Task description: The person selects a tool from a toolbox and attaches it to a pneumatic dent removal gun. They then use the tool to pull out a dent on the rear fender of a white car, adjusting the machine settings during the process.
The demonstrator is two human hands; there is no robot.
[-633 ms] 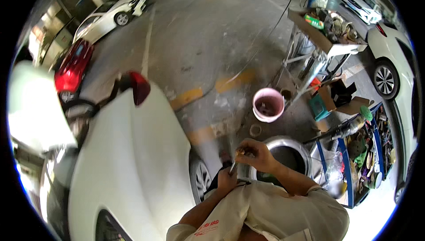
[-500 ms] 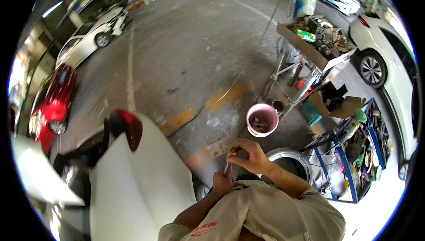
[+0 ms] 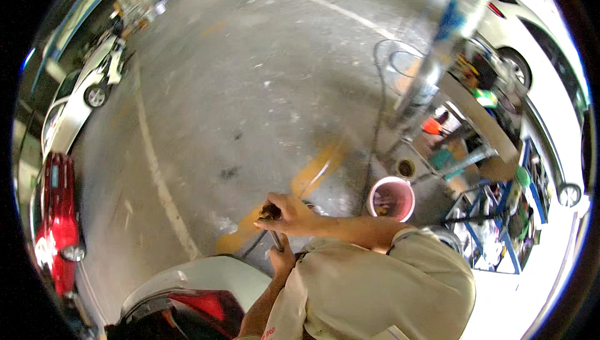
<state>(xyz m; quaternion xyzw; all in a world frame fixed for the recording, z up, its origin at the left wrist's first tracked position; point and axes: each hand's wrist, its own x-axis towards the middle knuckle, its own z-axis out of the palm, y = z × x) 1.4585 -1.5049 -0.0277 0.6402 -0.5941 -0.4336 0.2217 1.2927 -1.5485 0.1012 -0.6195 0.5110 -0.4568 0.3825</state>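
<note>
In front of my body, my left hand [image 3: 283,259] is closed round a slim grey metal rod [image 3: 275,238] that stands up out of the fist. Just above it, my right hand [image 3: 294,215] pinches a small brown and dark piece [image 3: 270,211] between thumb and fingers, at the rod's upper end. What kind of piece it is cannot be made out. Below and left of my hands lies a white car panel [image 3: 219,269] with a red tail light [image 3: 209,305].
A pink bucket [image 3: 406,202] and a small can [image 3: 405,167] stand on the floor to the right. Beyond them are a metal pillar [image 3: 431,59], a cluttered stand [image 3: 478,130] and a blue-framed rack [image 3: 509,249]. A red car [image 3: 59,215] is parked at the left.
My view has swung right, so the cars, bucket and stand sit differently. Both hands appear further left in the picture, still together at the rod, the right forearm now lying more level.
</note>
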